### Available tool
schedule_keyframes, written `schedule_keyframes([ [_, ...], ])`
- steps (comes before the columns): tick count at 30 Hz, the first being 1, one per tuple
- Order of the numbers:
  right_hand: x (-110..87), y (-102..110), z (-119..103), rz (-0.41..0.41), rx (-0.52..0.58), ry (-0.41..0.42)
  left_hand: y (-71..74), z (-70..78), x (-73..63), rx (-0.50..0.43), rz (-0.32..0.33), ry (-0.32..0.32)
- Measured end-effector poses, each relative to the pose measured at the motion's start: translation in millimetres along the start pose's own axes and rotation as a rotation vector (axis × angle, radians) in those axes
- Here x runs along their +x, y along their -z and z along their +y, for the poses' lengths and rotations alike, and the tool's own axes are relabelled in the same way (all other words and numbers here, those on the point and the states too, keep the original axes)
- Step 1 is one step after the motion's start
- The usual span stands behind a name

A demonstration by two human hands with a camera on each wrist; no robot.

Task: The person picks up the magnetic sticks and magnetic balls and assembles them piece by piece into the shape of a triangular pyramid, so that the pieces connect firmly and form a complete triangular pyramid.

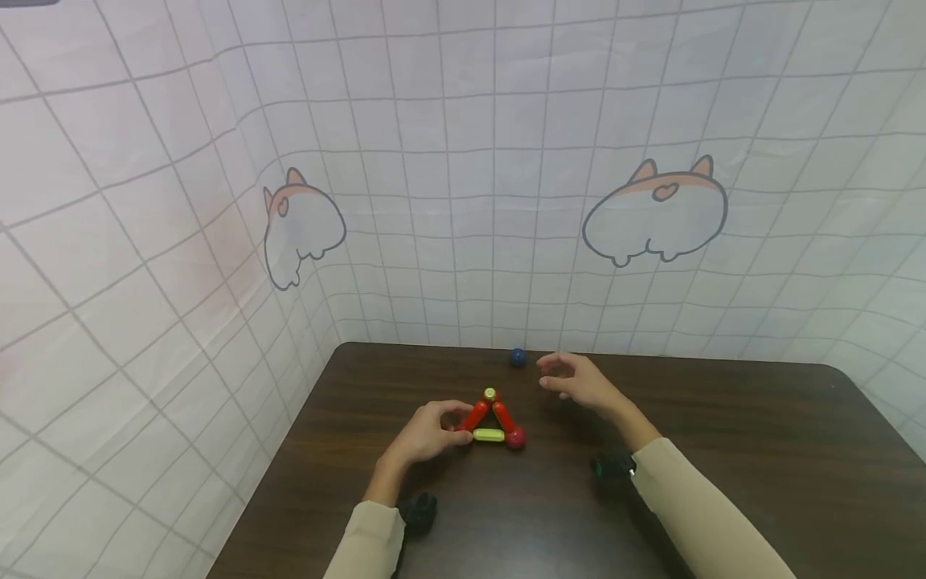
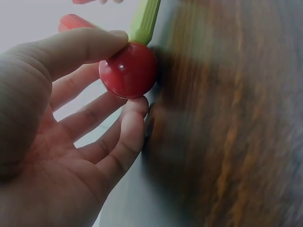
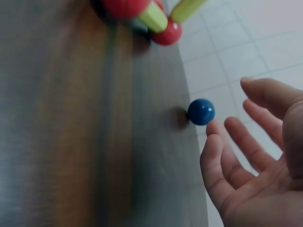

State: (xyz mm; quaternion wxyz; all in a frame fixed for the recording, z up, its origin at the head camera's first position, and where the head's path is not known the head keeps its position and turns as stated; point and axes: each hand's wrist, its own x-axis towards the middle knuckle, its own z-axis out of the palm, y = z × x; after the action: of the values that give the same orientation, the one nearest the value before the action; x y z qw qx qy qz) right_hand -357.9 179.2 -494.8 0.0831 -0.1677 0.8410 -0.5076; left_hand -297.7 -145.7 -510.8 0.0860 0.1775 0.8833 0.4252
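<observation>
On the table a triangle of rods has red balls at its corners. My left hand (image 1: 427, 434) holds its left corner, thumb and fingers around a glossy red ball (image 2: 128, 71). A yellow-green rod (image 1: 489, 435) forms the near side and red rods (image 1: 504, 416) the other two. At the right corner sits another red ball (image 1: 515, 437). A further yellow-green rod (image 3: 187, 9) rises from the far corner's ball (image 3: 168, 33). My right hand (image 1: 582, 382) hovers right of the triangle, fingers loosely bent with nothing in them, near a blue ball (image 1: 517, 357).
The blue ball stands close to the back edge of the dark wooden table (image 1: 723, 466). Behind and to the left hangs a white grid-patterned cloth (image 1: 470, 161) with cartoon animal prints. Dark wrist cameras (image 1: 418, 513) sit on both wrists.
</observation>
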Motion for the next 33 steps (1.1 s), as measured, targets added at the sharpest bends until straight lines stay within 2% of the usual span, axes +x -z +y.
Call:
schedule_keyframes([
  [7,36.3,-1,-4,-0.048,-0.035,-0.054,6.7,-5.1,-2.4,-0.016,0.003,0.013],
  [15,59.7,-11,-4,-0.085,-0.051,-0.075,7.8,-9.6,-1.3,-0.025,0.001,0.01],
  [25,67.5,-19,-1,-0.077,-0.089,-0.091,8.0,-10.0,-0.2,-0.035,-0.005,0.022],
  [33,53.2,-20,5,-0.067,-0.117,-0.11,8.0,-11.0,-0.9,-0.029,-0.003,0.017],
])
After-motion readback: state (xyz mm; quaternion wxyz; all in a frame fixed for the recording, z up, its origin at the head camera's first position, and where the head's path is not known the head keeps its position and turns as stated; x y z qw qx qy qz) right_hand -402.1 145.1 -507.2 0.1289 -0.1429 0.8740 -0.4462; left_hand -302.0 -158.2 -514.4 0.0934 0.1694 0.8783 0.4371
